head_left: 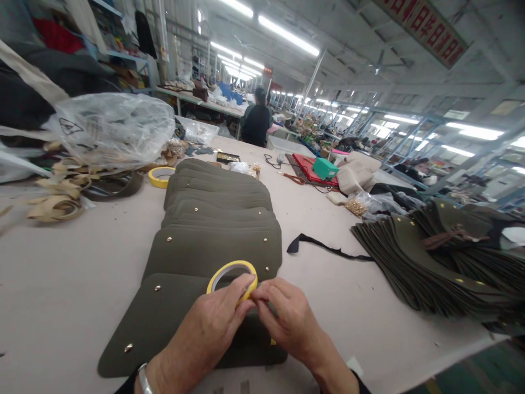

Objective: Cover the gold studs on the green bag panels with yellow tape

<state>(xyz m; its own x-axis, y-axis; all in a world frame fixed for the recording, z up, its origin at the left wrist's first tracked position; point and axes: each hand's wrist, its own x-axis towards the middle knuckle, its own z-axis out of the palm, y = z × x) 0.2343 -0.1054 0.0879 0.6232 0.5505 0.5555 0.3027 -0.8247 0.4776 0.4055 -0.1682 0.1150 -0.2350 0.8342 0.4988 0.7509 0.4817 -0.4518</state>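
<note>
A roll of yellow tape (232, 266) is gripped in my left hand (211, 320), the thumb on its near right rim. My right hand (292, 320) pinches close against the same edge of the roll; whether a strip of tape lies between its fingertips is too small to see. Beneath both hands spreads an overlapping row of dark olive panels (213, 251) with small shiny metal studs near their edges. A bit of yellow shows on the nearest panel, just below my right hand.
Another yellow tape roll (161, 177) lies past the panels, near a clear plastic bag (115, 128) and beige strips (57, 205). To the right are a black strip (328, 247) and a tied stack of olive pieces (435, 262). A person (256, 120) is farther back.
</note>
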